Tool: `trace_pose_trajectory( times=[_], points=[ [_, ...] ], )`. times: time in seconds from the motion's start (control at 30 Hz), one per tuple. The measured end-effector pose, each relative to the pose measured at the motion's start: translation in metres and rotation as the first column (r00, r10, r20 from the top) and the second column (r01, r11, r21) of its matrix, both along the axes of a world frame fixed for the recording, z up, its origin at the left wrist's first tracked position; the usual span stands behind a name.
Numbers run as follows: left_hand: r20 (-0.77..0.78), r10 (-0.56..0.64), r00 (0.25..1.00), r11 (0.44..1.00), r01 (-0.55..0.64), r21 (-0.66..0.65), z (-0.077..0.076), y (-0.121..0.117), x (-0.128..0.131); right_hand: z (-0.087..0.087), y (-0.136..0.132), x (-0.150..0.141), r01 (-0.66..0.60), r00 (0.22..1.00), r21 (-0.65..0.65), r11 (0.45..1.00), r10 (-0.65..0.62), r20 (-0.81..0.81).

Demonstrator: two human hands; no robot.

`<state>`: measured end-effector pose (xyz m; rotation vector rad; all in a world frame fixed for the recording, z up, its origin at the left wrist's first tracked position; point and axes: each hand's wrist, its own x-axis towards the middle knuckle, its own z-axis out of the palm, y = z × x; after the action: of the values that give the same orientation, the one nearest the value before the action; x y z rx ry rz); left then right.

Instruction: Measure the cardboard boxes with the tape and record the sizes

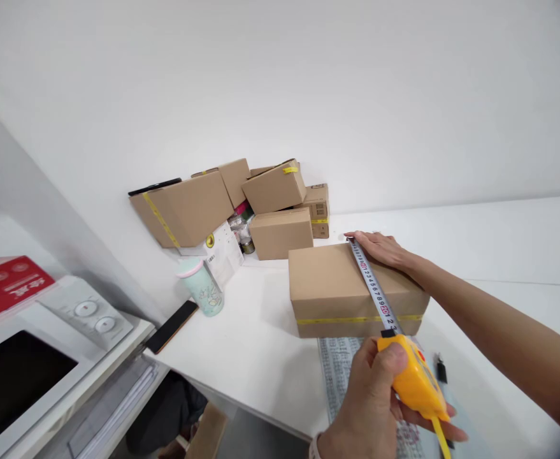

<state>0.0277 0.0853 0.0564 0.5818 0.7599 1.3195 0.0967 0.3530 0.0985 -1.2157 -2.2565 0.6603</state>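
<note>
My left hand (375,389) grips a yellow tape measure (416,376) just in front of a cardboard box (327,274). Its metal blade (373,284) runs out across the top of the box to the far edge. There my right hand (380,247) rests on the box top, with its fingers at the blade's end, holding it against the edge. A strip of yellow tape goes along the box's front face. Under the box and my left hand lies a printed sheet (332,363), partly covered.
Several cardboard boxes (280,233) are piled against the wall. A mint tumbler (203,290) and a black flat object (172,326) are on the white table (255,344). A black pen (441,368) lies at right, a microwave (35,357) at left.
</note>
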Motion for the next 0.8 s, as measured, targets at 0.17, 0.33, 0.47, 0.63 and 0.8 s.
trace_pose_trajectory(
  times=[0.17,0.33,0.47,0.63,0.8],
  points=[
    [0.010,0.000,1.000,1.000,0.000,-0.005,0.002,0.000,0.000,-0.003,0.006,-0.004,-0.035,0.995,0.036,0.999,0.032,0.089],
    [0.004,-0.011,1.000,1.000,0.011,0.004,0.006,0.004,-0.001,-0.005,0.009,-0.007,-0.033,0.988,0.053,0.998,0.024,0.153],
    [0.023,-0.011,1.000,1.000,0.011,0.011,0.010,0.005,-0.001,-0.007,0.011,-0.008,-0.022,0.981,0.055,0.998,0.011,0.196],
    [0.039,-0.010,0.999,1.000,0.010,-0.011,0.010,0.004,0.000,-0.012,0.014,-0.007,-0.024,0.977,0.071,0.997,0.008,0.214],
    [0.056,-0.003,0.998,1.000,0.003,-0.007,0.007,0.006,0.002,-0.016,0.015,-0.009,-0.013,0.985,0.083,0.996,-0.001,0.172]
  ],
)
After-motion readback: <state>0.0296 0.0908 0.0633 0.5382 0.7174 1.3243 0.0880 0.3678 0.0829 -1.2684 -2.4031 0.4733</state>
